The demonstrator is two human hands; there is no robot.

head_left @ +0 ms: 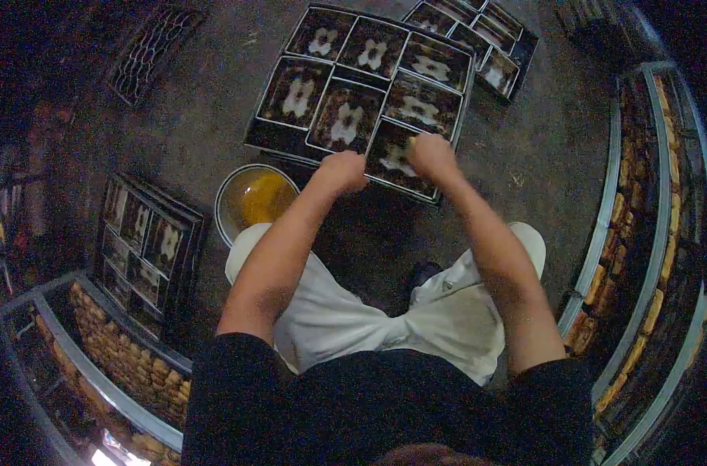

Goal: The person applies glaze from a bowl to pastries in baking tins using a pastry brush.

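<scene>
So the left hand point(343, 172) is curled into a fist right at the near edge of the baking tins point(347, 124), middle of the frame; can't tell if it's gripping the rim. Right hand point(433, 158) is clenched over the nearest tin, a small yellowish bit point(412, 142) poking out, too blurry to name. The bowl point(257, 203) sits just beside the tins' lower left corner, so it's tight there, but there's bare floor right of the tins and more toward upper left.

Counts: seven tins in the main block, one bowl of yellow liquid point(266, 198), two hands. Another tin stack point(141, 252) is at left, a third point(497, 70) at upper right, partly cut off.

Everything's on a dark, scuffed floor point(516, 155). Dim room, bread racks point(608, 202) down the right side and lower left, metal grate point(153, 54) upper left.
</scene>
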